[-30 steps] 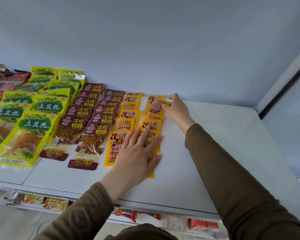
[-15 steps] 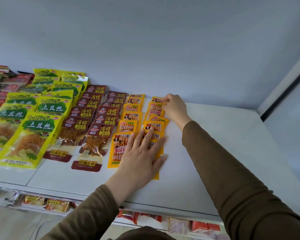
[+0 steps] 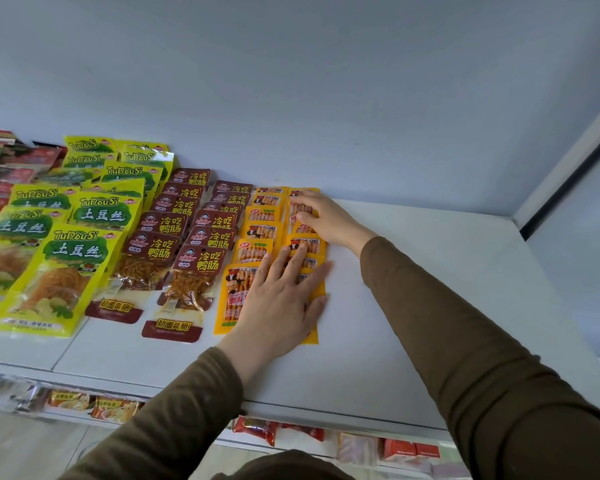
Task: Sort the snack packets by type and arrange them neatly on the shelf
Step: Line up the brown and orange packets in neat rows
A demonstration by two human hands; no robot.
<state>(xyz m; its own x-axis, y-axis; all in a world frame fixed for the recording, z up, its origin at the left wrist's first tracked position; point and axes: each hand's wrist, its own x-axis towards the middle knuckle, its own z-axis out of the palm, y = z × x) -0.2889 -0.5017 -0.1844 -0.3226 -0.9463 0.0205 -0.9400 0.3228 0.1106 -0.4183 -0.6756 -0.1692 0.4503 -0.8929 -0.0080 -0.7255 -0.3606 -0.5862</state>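
Snack packets lie in overlapping rows on a white shelf [image 3: 413,306]. Yellow-green potato-shred packets [image 3: 59,271] fill the left, dark red duck-intestine packets [image 3: 201,261] the middle, and two columns of orange packets [image 3: 258,233] sit on their right. My left hand [image 3: 278,306] lies flat with straight fingers on the front packets of the right orange column. My right hand [image 3: 321,216] rests farther back on the same column, fingers bent down onto the packets near the back wall. Both arms wear brown sleeves.
Red and mixed packets [image 3: 0,174] are stacked at the far left. The shelf's right half is bare up to a side wall [image 3: 568,161]. A lower shelf [image 3: 257,429] under the front edge holds more snack packs.
My right hand shifted from the column's right edge onto its back packets, and those packets now lie straighter. My left hand stayed pressed on the front packets.
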